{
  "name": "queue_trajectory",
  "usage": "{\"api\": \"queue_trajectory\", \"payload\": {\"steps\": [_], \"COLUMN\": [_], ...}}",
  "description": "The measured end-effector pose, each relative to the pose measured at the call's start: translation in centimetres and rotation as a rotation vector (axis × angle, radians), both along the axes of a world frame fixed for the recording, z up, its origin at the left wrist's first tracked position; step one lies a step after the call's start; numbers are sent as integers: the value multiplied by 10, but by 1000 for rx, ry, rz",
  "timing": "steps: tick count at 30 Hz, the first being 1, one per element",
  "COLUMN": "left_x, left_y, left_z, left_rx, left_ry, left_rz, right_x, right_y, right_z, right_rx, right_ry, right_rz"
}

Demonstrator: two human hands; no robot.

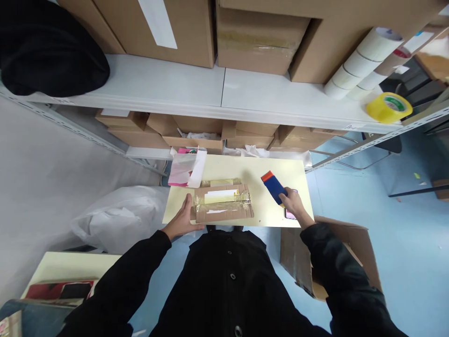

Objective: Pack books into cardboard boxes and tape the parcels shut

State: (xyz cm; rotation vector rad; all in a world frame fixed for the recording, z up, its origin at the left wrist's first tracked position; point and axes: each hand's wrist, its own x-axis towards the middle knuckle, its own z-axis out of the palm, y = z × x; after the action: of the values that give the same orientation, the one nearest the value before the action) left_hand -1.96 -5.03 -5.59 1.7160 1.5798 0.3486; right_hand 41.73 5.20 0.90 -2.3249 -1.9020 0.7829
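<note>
My left hand (pixel 180 219) is spread open around the lower left corner of the taped cardboard package (pixel 224 215), below the centre of the frame; my right hand (pixel 293 203) grips a flat blue thing (pixel 274 188) with an orange end. The package lies near the surface's (pixel 228 166) lower edge, so a careless tug could drop it, and my right hand could knock the phone (pixel 290 215). Boxes (pixel 259 47) crowd the shelf (pixel 168 84) above; blue floor (pixel 414 262) spreads right
</note>
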Motion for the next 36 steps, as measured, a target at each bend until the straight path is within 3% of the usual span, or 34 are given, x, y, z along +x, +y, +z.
{"api": "queue_trajectory", "payload": {"steps": [4, 9, 16, 22, 26, 29, 31, 34, 36], "left_x": [3, 7, 20, 21, 21, 21, 20, 18, 18], "left_y": [0, 2, 3, -2, -4, -3, -1, 1, 1], "left_z": [1, 2, -16, -19, -19, -22, -27, -36, -40], "left_rx": [-21, -77, -40, -58, -61, -69, -65, -53, -63], "left_ry": [-75, -160, -311, -206, -195, -203, -215, -240, -268], "left_rz": [29, 61, 167, 135, 138, 136, 126, 127, 131], "right_x": [-1, -5, -25, -26, -19, -16, -21, -37, -49], "right_y": [-8, -22, -39, -45, -50, -55, -58, -58, -57], "right_z": [-12, -35, -76, -101, -102, -93, -86, -81, -80], "right_rx": [-4, 1, -78, -121, -48, 156, 231, 130, 43], "right_ry": [17, -149, -221, -195, -155, -56, 101, 405, 575], "right_rz": [12, 92, 121, 119, 154, 129, 198, 372, 394]}}
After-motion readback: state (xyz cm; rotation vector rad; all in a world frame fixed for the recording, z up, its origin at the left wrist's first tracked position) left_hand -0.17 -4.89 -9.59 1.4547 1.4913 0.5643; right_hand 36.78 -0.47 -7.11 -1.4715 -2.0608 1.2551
